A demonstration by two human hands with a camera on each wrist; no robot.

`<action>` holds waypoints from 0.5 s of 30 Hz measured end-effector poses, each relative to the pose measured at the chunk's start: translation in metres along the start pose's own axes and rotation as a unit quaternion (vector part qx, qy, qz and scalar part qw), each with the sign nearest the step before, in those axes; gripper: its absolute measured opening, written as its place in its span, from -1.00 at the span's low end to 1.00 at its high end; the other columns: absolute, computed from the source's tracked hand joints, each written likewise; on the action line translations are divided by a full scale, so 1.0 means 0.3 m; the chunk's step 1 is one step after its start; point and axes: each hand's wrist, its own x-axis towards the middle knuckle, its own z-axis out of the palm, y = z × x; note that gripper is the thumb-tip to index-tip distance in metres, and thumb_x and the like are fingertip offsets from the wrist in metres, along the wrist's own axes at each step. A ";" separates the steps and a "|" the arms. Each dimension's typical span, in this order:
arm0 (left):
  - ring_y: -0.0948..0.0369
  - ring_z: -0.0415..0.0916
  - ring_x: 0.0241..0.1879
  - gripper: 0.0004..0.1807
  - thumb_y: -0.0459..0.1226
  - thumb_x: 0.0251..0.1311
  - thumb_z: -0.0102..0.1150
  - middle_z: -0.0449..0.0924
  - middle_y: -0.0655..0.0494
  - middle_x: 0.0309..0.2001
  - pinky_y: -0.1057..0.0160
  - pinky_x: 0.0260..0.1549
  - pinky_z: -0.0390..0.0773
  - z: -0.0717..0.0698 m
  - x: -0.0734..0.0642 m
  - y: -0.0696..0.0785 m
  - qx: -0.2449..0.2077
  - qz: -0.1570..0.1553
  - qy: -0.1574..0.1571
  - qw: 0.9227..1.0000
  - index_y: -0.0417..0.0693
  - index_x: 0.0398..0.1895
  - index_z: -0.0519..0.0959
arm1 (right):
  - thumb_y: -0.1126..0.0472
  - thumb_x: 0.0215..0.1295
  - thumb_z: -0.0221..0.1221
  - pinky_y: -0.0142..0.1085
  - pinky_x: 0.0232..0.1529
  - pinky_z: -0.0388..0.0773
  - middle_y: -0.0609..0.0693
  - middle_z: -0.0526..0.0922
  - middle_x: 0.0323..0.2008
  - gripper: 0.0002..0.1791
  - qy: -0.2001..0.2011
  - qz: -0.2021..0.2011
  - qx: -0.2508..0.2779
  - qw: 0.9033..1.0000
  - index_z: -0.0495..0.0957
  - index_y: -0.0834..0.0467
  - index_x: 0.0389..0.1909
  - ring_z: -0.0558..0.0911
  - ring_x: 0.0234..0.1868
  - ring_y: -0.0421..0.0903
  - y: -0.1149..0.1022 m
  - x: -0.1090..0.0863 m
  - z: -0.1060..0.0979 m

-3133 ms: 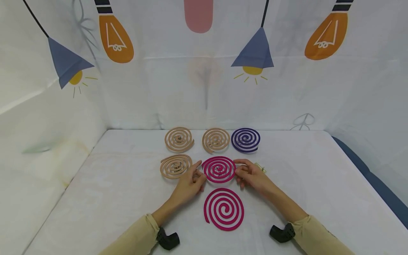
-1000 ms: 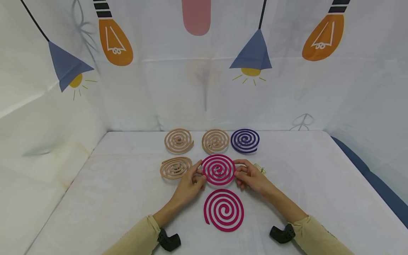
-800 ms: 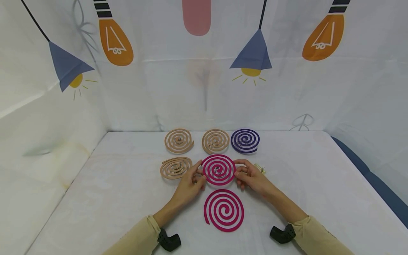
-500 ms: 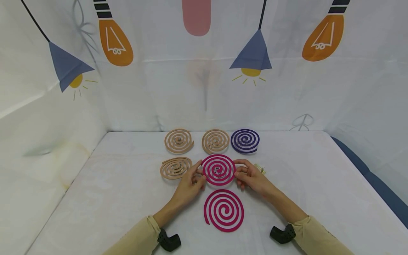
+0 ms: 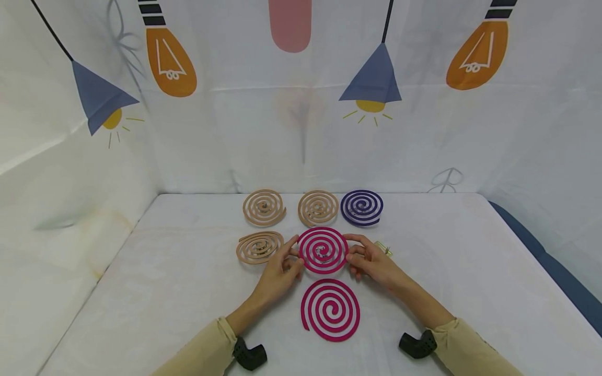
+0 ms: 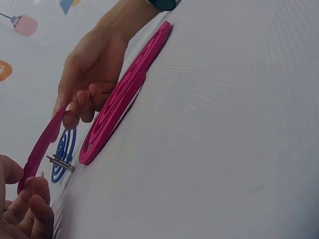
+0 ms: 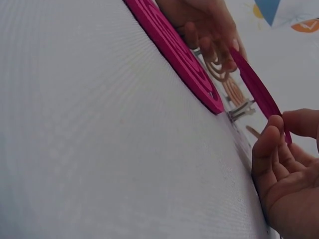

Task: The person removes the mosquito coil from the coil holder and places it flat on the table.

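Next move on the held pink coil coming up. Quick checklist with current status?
1. Two-sided grip: ok. The left hand and right hand pinch opposite edges of the held pink coil.
2. Metal stand beneath it: ok, visible through the spiral in the head view.
3. Coil seated on the stand: cannot tell; the contact isn't clear in either wrist view.
4. Coil free of hands: not ok, both hold it.
5. Front pink coil clear of hands: ok, lies flat and apart.
6. Gold-colored clip clear of the right hand: cannot tell, partly hidden.
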 end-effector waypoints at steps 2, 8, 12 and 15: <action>0.26 0.54 -0.54 -0.34 -0.37 0.28 0.06 0.53 -0.02 -0.11 0.44 -0.50 0.45 -0.001 0.000 -0.002 -0.004 0.004 -0.002 1.000 -0.08 0.43 0.12 | 0.20 0.38 0.06 -0.42 -0.44 0.54 0.00 0.46 -0.30 -0.41 0.003 0.004 0.000 1.000 0.08 0.10 0.37 0.48 -0.45 -0.23 -0.002 -0.001 0.001; 0.26 0.53 -0.55 -0.35 -0.38 0.27 0.07 0.53 -0.06 -0.12 0.43 -0.51 0.47 -0.001 0.001 -0.009 -0.014 0.016 -0.005 1.000 -0.08 0.42 0.15 | 0.16 0.41 0.02 -0.41 -0.43 0.54 -0.03 0.48 -0.31 -0.48 0.018 0.017 0.001 1.000 0.13 0.10 0.32 0.49 -0.46 -0.22 -0.005 -0.002 0.002; 0.21 0.54 -0.54 -0.35 -0.41 0.26 0.06 0.53 -0.10 -0.11 0.43 -0.53 0.46 -0.002 0.000 -0.008 -0.018 0.014 -0.008 1.000 -0.08 0.41 0.16 | 0.15 0.42 0.01 -0.40 -0.43 0.54 -0.07 0.50 -0.31 -0.51 0.026 0.017 0.003 1.000 0.14 0.13 0.29 0.49 -0.45 -0.22 -0.005 -0.003 0.003; 0.10 0.56 -0.52 -0.35 -0.44 0.25 0.05 0.53 -0.15 -0.10 0.43 -0.53 0.46 -0.004 -0.004 0.007 -0.021 0.011 -0.012 1.000 -0.13 0.41 0.15 | 0.14 0.42 0.01 -0.40 -0.43 0.54 -0.07 0.51 -0.31 -0.51 0.028 0.017 0.004 0.999 0.15 0.14 0.29 0.49 -0.45 -0.22 -0.005 -0.004 0.002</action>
